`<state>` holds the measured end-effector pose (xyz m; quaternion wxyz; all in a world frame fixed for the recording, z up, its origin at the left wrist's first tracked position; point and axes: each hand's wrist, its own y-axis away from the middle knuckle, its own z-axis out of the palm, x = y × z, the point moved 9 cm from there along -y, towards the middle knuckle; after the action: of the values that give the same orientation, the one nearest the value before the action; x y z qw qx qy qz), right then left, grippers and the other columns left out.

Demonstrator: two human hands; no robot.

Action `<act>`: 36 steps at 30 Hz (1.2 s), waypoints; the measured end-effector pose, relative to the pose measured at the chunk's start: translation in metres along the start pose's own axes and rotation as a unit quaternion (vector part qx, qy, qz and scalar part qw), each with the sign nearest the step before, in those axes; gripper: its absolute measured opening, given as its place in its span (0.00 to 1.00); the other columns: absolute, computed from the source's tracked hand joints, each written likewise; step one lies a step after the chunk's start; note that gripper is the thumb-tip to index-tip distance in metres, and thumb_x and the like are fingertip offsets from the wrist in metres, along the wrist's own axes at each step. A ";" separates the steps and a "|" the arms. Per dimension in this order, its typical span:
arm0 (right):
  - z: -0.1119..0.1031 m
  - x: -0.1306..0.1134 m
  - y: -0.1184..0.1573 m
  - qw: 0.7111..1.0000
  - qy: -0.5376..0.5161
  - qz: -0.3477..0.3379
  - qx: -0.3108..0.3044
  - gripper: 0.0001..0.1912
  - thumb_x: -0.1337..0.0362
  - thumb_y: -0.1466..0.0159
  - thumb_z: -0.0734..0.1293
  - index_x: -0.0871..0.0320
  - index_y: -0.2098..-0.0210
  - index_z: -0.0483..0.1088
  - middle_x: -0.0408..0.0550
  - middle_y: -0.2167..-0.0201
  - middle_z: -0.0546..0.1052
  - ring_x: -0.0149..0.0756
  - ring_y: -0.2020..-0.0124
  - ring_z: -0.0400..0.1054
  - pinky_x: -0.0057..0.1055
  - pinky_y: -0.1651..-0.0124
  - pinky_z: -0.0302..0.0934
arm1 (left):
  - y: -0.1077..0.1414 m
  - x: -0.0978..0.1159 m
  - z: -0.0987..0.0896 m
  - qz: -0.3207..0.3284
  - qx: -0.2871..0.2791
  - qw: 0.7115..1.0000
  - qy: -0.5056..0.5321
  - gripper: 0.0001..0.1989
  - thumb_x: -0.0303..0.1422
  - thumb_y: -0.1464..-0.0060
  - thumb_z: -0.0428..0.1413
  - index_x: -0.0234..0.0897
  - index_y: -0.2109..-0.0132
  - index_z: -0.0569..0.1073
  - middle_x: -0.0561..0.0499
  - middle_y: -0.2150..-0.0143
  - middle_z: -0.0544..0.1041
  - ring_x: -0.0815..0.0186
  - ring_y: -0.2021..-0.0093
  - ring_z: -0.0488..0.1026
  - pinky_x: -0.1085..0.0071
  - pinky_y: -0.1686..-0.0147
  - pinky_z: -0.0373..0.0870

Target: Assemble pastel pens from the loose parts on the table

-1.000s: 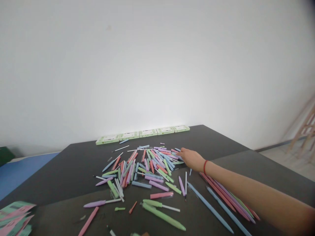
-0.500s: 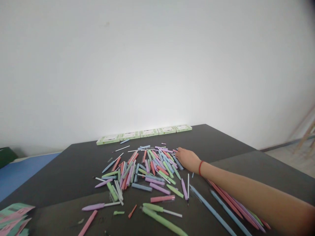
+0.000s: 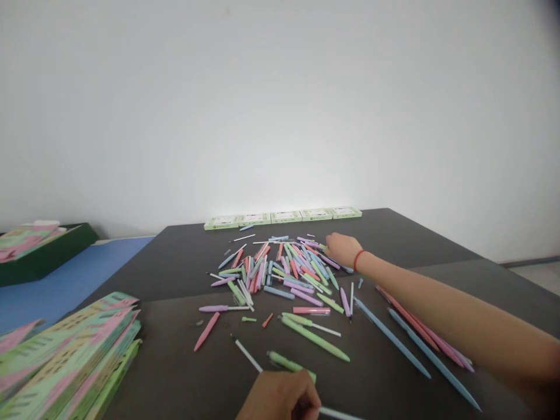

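My right hand [image 3: 343, 249], with a red cord at the wrist, reaches to the right edge of a heap of pastel pen parts [image 3: 293, 265]. Its fingers are bent down at the heap, and what they hold, if anything, is hidden. Near the bottom edge my left hand [image 3: 286, 396] is curled closed around a thin white refill [image 3: 248, 354], which sticks out on both sides of it. A green pen barrel [image 3: 289, 364] lies just beyond the left hand. A longer green pen [image 3: 315, 337] rests farther forward.
Flat green-and-white boxes [image 3: 286, 217] line the far table edge. Long blue pens [image 3: 391, 337] and red ones [image 3: 422, 328] lie beside my right forearm. Green-and-pink packs [image 3: 74, 356] are stacked at the lower left, with a dark green tray [image 3: 48, 256] behind them.
My left hand has come into view at the bottom with the refill. The view has shifted, showing more on the left. My right hand stays at the heap's right edge.
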<state>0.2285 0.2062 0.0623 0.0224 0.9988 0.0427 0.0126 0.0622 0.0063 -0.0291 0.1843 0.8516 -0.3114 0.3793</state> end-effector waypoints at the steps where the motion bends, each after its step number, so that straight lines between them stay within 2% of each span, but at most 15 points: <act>1: -0.004 -0.001 0.015 1.000 -0.008 -0.009 0.011 0.12 0.62 0.34 0.61 0.64 0.56 0.68 0.55 0.55 0.72 0.40 0.57 0.68 0.38 0.56 0.63 | -0.002 0.005 -0.002 0.029 0.012 0.998 -0.052 0.06 0.22 0.55 0.56 0.38 0.71 0.70 0.59 0.78 0.72 0.72 0.78 0.68 0.79 0.77 0.59; 3: -0.004 -0.009 0.052 0.999 -0.031 -0.038 0.021 0.09 0.63 0.35 0.60 0.62 0.62 0.69 0.52 0.61 0.74 0.38 0.61 0.69 0.31 0.60 0.60 | -0.001 0.016 -0.004 0.079 0.023 0.987 -0.135 0.07 0.23 0.55 0.56 0.39 0.68 0.69 0.58 0.75 0.74 0.71 0.76 0.69 0.78 0.76 0.59; 5: 0.005 -0.020 0.093 0.996 -0.061 -0.069 0.007 0.07 0.61 0.37 0.62 0.58 0.66 0.69 0.45 0.69 0.75 0.33 0.69 0.68 0.26 0.67 0.57 | 0.002 0.025 -0.005 0.110 0.020 0.973 -0.201 0.06 0.26 0.53 0.56 0.40 0.66 0.68 0.57 0.73 0.75 0.68 0.74 0.70 0.77 0.74 0.61; 7: 0.016 -0.035 0.129 0.986 -0.135 -0.099 0.002 0.05 0.63 0.38 0.62 0.56 0.68 0.68 0.42 0.73 0.74 0.31 0.73 0.66 0.25 0.71 0.53 | 0.006 0.033 -0.004 0.126 0.003 0.958 -0.257 0.04 0.28 0.50 0.55 0.40 0.66 0.67 0.56 0.71 0.75 0.66 0.72 0.72 0.75 0.73 0.63; 9: 0.029 -0.048 0.155 0.975 -0.192 -0.113 -0.005 0.03 0.65 0.40 0.63 0.56 0.71 0.66 0.41 0.76 0.72 0.31 0.76 0.64 0.25 0.74 0.50 | 0.009 0.040 -0.004 0.136 -0.017 0.942 -0.307 0.03 0.30 0.47 0.54 0.40 0.66 0.66 0.54 0.69 0.75 0.65 0.71 0.72 0.73 0.72 0.65; 11: 0.037 -0.060 0.169 0.968 -0.216 -0.131 0.002 0.03 0.66 0.42 0.63 0.56 0.72 0.65 0.41 0.76 0.71 0.31 0.76 0.63 0.25 0.73 0.48 | 0.011 0.046 -0.004 0.144 -0.030 0.924 -0.353 0.02 0.30 0.45 0.53 0.39 0.66 0.65 0.53 0.68 0.75 0.64 0.71 0.73 0.72 0.72 0.66; 16: 0.045 -0.074 0.176 0.961 -0.221 -0.161 0.028 0.02 0.69 0.43 0.62 0.57 0.71 0.65 0.41 0.75 0.71 0.31 0.75 0.62 0.26 0.72 0.48 | 0.013 0.050 -0.002 0.145 -0.034 0.896 -0.417 0.03 0.32 0.43 0.51 0.39 0.64 0.66 0.51 0.65 0.75 0.63 0.70 0.73 0.70 0.72 0.68; 20: 0.044 -0.071 0.180 0.959 -0.222 -0.173 0.041 0.02 0.70 0.42 0.62 0.57 0.71 0.65 0.42 0.73 0.72 0.32 0.73 0.64 0.26 0.70 0.50 | 0.014 0.048 -0.008 0.128 -0.015 0.914 -0.385 0.06 0.36 0.45 0.54 0.39 0.62 0.67 0.51 0.63 0.74 0.62 0.67 0.73 0.69 0.71 0.68; 23: 0.041 -0.068 0.184 0.958 -0.215 -0.183 0.047 0.03 0.70 0.42 0.63 0.57 0.70 0.67 0.44 0.70 0.73 0.34 0.68 0.66 0.27 0.66 0.53 | 0.013 0.047 -0.030 0.108 0.065 0.936 -0.330 0.07 0.35 0.44 0.54 0.39 0.58 0.69 0.50 0.61 0.73 0.61 0.61 0.71 0.66 0.64 0.68; 25: 0.040 -0.068 0.185 0.959 -0.207 -0.190 0.047 0.03 0.70 0.43 0.63 0.57 0.69 0.68 0.44 0.69 0.73 0.35 0.66 0.66 0.27 0.64 0.54 | 0.012 0.045 -0.045 0.101 0.128 0.936 -0.311 0.08 0.32 0.42 0.52 0.40 0.55 0.70 0.48 0.58 0.73 0.59 0.56 0.69 0.62 0.55 0.65; 27: 0.040 -0.070 0.185 0.958 -0.202 -0.200 0.041 0.04 0.70 0.42 0.63 0.56 0.68 0.69 0.45 0.68 0.73 0.36 0.65 0.67 0.28 0.62 0.55 | 0.009 0.041 -0.053 0.102 0.154 0.935 -0.302 0.08 0.30 0.43 0.53 0.42 0.55 0.71 0.49 0.56 0.73 0.58 0.52 0.67 0.58 0.50 0.60; 31: 0.041 -0.073 0.183 0.957 -0.203 -0.205 0.029 0.05 0.70 0.42 0.63 0.56 0.68 0.70 0.45 0.67 0.74 0.36 0.64 0.67 0.28 0.61 0.56 | 0.003 0.034 -0.053 0.100 0.143 0.941 -0.290 0.08 0.29 0.46 0.58 0.44 0.58 0.73 0.52 0.56 0.73 0.59 0.50 0.65 0.58 0.47 0.57; 36: 0.040 -0.062 0.177 0.962 -0.203 -0.177 0.049 0.05 0.70 0.42 0.62 0.56 0.69 0.69 0.46 0.67 0.74 0.36 0.64 0.68 0.28 0.62 0.56 | 0.001 0.025 -0.056 0.074 0.154 0.946 -0.276 0.04 0.26 0.45 0.56 0.41 0.62 0.72 0.51 0.60 0.74 0.60 0.53 0.66 0.59 0.49 0.59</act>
<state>0.1827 0.0233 0.0293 -0.0168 0.9568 0.2137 -0.1965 0.0446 0.0265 0.0260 -0.0712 0.9157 -0.3495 0.1851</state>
